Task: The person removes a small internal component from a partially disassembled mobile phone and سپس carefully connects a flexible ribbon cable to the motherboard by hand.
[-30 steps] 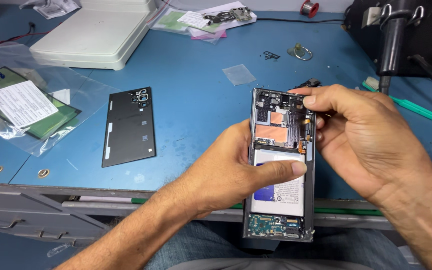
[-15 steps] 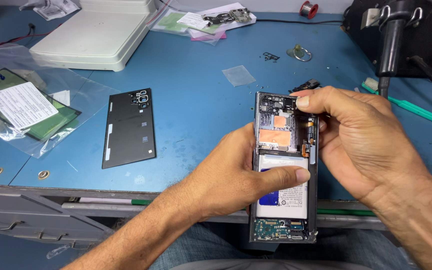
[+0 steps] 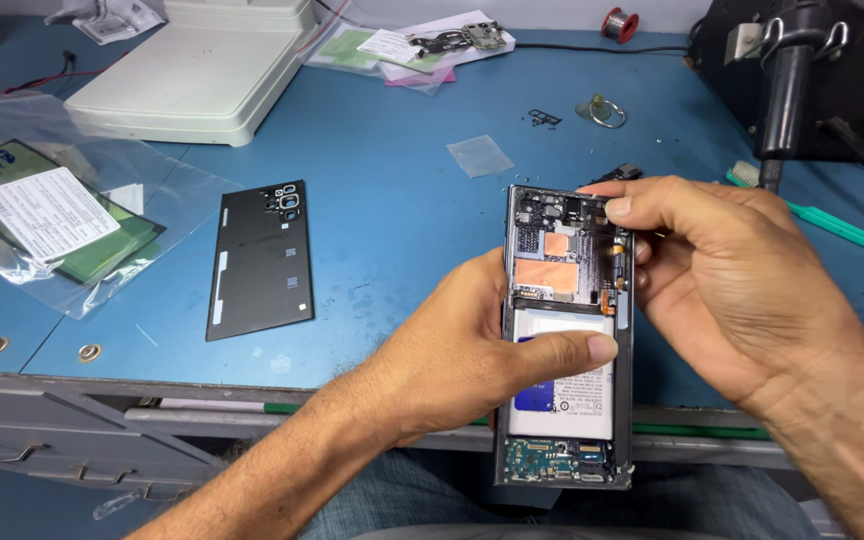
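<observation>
Two bare hands hold an opened smartphone (image 3: 567,330) upright over the near edge of the blue table (image 3: 392,230), its back removed so that the copper-coloured shields, white battery and lower circuit board face the camera. Left hand (image 3: 462,360) — fingers wrapped behind the frame from the left side, thumb pressed across the battery. Right hand (image 3: 742,280) — fingers curled around the phone's upper right corner, forefinger tip lying on its top edge. Black back cover (image 3: 260,260) lies flat near the table's middle, well apart from the phone. Clear plastic bag (image 3: 52,215) with papers rests at the left edge; a green-handled brush (image 3: 832,225) lies towards the right edge.
</observation>
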